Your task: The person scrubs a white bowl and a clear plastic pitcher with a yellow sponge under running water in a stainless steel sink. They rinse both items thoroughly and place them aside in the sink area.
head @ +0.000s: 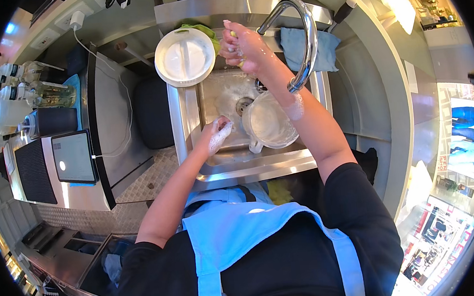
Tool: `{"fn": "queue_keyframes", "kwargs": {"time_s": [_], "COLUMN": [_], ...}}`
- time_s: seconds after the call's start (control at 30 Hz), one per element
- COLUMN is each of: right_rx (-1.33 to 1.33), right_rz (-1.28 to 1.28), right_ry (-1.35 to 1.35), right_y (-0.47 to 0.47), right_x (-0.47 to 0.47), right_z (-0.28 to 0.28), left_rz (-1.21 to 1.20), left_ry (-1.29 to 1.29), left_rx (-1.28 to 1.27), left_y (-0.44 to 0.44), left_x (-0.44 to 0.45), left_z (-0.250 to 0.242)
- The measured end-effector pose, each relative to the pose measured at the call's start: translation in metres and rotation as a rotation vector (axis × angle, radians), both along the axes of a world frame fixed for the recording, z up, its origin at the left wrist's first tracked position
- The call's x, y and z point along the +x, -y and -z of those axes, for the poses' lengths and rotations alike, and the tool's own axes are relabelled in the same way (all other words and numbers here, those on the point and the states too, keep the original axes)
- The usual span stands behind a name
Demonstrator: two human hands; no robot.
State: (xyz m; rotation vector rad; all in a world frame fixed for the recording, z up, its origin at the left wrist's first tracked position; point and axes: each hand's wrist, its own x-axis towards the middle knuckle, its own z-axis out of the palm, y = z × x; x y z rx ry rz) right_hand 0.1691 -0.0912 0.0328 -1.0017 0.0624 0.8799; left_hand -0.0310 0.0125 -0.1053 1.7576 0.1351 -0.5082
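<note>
Held over the back of the stainless steel sink (185, 123), my right hand (242, 49) is closed around a yellow-green sponge (234, 34), mostly hidden by my fingers. Suds cling to that hand and forearm. Lower in the basin, my left hand (218, 136) is foamy and loosely curled, with no object visible in it. A clear pitcher (270, 120) lies in the basin between the left hand and my right forearm, its handle towards me. At the back left corner sits a round white tub (185, 58) with a bar across its middle.
A chrome faucet (311, 38) arches over my right forearm. A blue cloth (310, 48) lies on the right rim, and a green cloth (207, 31) is behind the tub. Leftwards, a counter holds a tablet (72, 156) on a white cable and several bottles (51, 93).
</note>
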Motion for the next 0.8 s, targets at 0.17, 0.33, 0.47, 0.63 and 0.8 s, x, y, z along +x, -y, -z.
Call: {"fn": "queue_keyframes", "kwargs": {"time_s": [0.17,0.33,0.47,0.63,0.8], "right_rx": [-0.003,0.061,0.242,0.339,0.240], "right_rz": [0.078,0.145,0.157,0.166,0.205], "right_ry": [-0.080,-0.141,-0.137,-0.092,-0.109], "right_y": [0.023,0.035,0.046,0.062,0.067], "right_x": [-0.025,-0.038,-0.024,-0.021,-0.039], "right_z": [-0.004,-0.004,-0.009,-0.013,-0.008], "left_rz": [-0.042,-0.005,-0.008,-0.006,-0.028], "left_ry": [-0.021,0.002,0.002,0.024,0.042], "left_rx": [-0.100,-0.020,0.009,0.006,-0.038], "left_y": [0.002,0.000,0.000,0.000,-0.001], "left_x": [-0.001,0.000,0.002,0.000,-0.001], "left_z": [0.001,-0.007,-0.012,-0.009,-0.003]}}
